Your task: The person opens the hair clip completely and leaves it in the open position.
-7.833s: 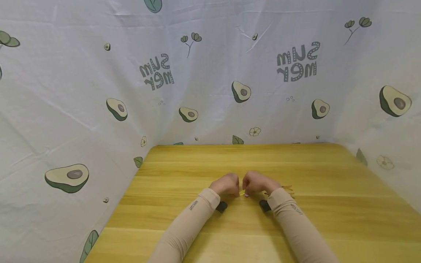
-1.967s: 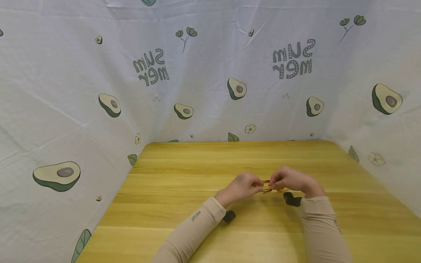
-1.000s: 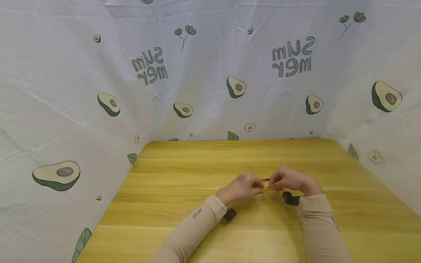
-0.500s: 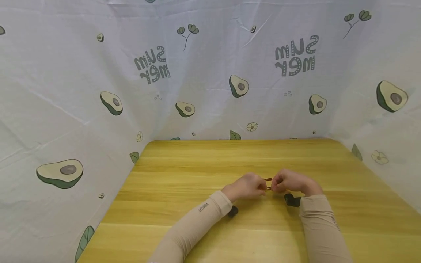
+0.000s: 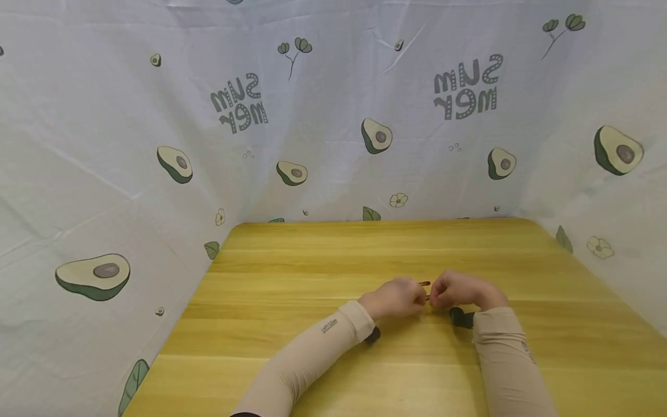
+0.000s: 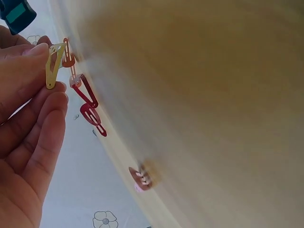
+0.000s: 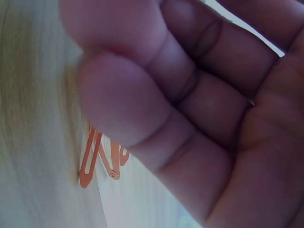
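Observation:
My left hand (image 5: 398,297) and right hand (image 5: 461,289) are close together over the right half of the table. In the left wrist view, the left thumb and fingers pinch a yellow snap hair clip (image 6: 55,66). Beside it are an orange clip (image 6: 69,59) and a red clip (image 6: 90,97), with a darker red clip (image 6: 90,114) below. Orange clips (image 7: 87,166) show beneath the right hand's curled fingers in the right wrist view. Those fingertips press together and hide what lies between them. A small reddish clip end (image 5: 424,283) sticks out between the hands.
A brown-and-pink piece (image 6: 140,180) lies on the table, apart from the other clips. Black wrist cameras (image 5: 461,317) sit under both sleeves. A white avocado-print cloth (image 5: 333,116) hangs round the wooden table (image 5: 312,255).
Both hands have shifted right since the oldest frame. Lately the left hand turns knuckles-up and edges right, narrowing the gap, so less of the clips shows between the hands.

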A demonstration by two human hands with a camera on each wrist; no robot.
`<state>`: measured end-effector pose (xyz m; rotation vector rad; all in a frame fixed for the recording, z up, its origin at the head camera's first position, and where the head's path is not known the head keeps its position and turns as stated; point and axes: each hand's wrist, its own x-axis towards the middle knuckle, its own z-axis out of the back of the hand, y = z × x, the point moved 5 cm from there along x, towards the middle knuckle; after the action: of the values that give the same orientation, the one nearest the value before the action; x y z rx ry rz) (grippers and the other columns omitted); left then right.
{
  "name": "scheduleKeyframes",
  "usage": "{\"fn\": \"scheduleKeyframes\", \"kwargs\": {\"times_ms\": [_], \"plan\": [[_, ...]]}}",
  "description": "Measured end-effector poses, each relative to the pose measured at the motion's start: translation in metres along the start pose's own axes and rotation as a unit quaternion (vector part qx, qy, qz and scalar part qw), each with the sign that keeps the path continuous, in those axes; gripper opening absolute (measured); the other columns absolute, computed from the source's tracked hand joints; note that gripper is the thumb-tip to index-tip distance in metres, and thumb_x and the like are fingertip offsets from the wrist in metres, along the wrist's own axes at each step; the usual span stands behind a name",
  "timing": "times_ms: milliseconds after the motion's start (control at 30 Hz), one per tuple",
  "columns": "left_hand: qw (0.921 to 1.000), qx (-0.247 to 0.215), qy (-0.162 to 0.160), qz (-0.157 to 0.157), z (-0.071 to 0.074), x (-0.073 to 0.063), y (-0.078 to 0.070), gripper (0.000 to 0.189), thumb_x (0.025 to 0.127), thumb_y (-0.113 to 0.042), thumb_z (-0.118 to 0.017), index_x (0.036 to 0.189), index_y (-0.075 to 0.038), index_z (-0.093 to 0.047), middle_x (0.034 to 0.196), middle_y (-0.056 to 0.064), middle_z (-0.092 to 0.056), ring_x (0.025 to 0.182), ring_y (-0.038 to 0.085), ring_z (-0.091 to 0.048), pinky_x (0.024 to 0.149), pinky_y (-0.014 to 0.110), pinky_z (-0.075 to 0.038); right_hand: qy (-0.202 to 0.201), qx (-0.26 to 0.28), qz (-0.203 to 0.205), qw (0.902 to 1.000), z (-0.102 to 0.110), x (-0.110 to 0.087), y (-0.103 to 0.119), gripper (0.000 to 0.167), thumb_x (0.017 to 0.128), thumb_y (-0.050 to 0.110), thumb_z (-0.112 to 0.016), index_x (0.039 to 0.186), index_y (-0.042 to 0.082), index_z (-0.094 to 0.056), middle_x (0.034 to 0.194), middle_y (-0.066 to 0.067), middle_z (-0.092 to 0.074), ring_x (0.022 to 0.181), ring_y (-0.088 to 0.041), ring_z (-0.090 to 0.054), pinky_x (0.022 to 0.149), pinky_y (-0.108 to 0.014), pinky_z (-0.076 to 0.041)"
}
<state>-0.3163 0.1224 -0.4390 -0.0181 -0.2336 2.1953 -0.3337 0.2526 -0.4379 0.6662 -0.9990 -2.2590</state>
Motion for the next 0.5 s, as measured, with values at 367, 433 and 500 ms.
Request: {"fn": "scheduleKeyframes", "kwargs": {"times_ms": [367,433,500], "plan": [[0.9984,0.031,0.023,0.042,-0.0018,0.0018,-0.0027,0.027,0.093,-0.027,-0.072,0.071,-0.019,-0.058,0.065,-0.011,-0.047,0.060,0.002,-0.041,0.051,0.014,-0.034,-0.001,-0.020,-0.012,0.9997,-0.0016,0.0027,-0.0021,0.009,0.086,-0.003,-0.063,0.083,-0.010,-0.067,0.071,0.002,-0.055,0.064,-0.008,-0.047,0.060,-0.023,-0.041],[0.9978,0.039,0.027,0.046,-0.0032,0.0025,-0.0034,0.029,0.093,-0.027,-0.072,0.070,-0.020,-0.057,0.064,-0.011,-0.046,0.060,0.002,-0.041,0.052,0.015,-0.034,-0.001,-0.023,-0.014,0.9996,-0.0019,0.0031,-0.0029,0.008,0.085,-0.004,-0.063,0.082,-0.010,-0.067,0.071,0.002,-0.054,0.064,-0.009,-0.047,0.060,-0.023,-0.041],[0.9973,0.050,0.029,0.045,-0.0050,0.0036,-0.0040,0.029,0.093,-0.027,-0.072,0.069,-0.020,-0.056,0.065,-0.011,-0.045,0.060,0.002,-0.041,0.052,0.015,-0.035,-0.001,-0.023,-0.018,0.9996,-0.0023,0.0036,-0.0036,0.007,0.084,-0.005,-0.063,0.082,-0.009,-0.068,0.071,0.002,-0.055,0.064,-0.009,-0.047,0.060,-0.023,-0.041]]}}
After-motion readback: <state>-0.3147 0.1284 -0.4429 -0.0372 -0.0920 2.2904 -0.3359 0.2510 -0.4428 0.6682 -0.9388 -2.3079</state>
